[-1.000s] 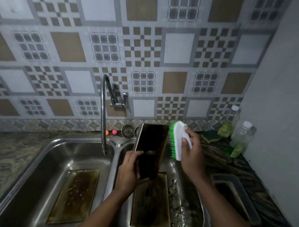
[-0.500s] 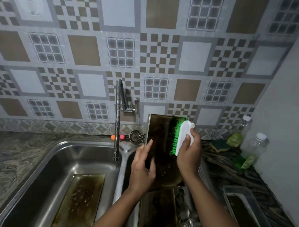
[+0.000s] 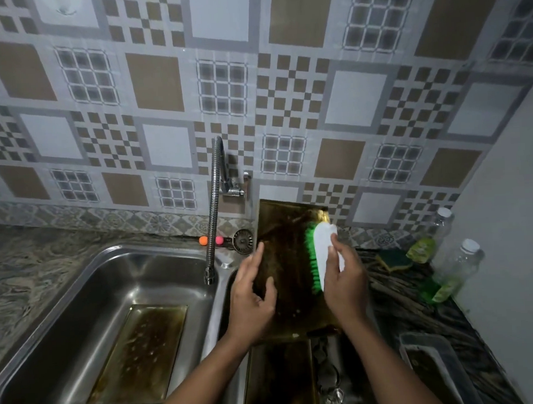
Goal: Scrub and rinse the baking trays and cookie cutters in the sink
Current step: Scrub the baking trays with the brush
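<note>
Presently the person has one baking tray [image 3: 289, 262] stood nearly upright over the right basin of the double sink [image 3: 108, 254]. Its long axis runs from the basin up toward the tiled wall [image 3: 284, 79], and its stained inner face is turned to the camera. The right hand [image 3: 345, 287] is wrapped round the white back of a green-bristled scrub brush [image 3: 324, 254], whose bristle side faces left and is pressed against the tray's face near its upper right corner. The brush lies lengthwise along the tray, so most of the soiled surface sits below and to the left of it. A stroke down the long axis looks like the natural move, and the right hand is the one placed for it. The left hand [image 3: 252, 297] braces the tray's left edge, index finger straight up along the rim and thumb laid on the face. Whether any finger hooks behind the rim is hidden.

The tray's lower edge is covered by both wrists, so what it rests on cannot be told. Below it a second tray [image 3: 279, 381] lies in the same basin, cut off by the bottom of the view. Metal cookie cutters [image 3: 330, 388] lie beside it, dim and hard to count. A third tray [image 3: 140, 354] lies flat in the left basin, near the spout of the faucet [image 3: 212, 210], from which no running water can be made out. Judging by the grime on all three trays, the scrubbing seems far from done.
</note>
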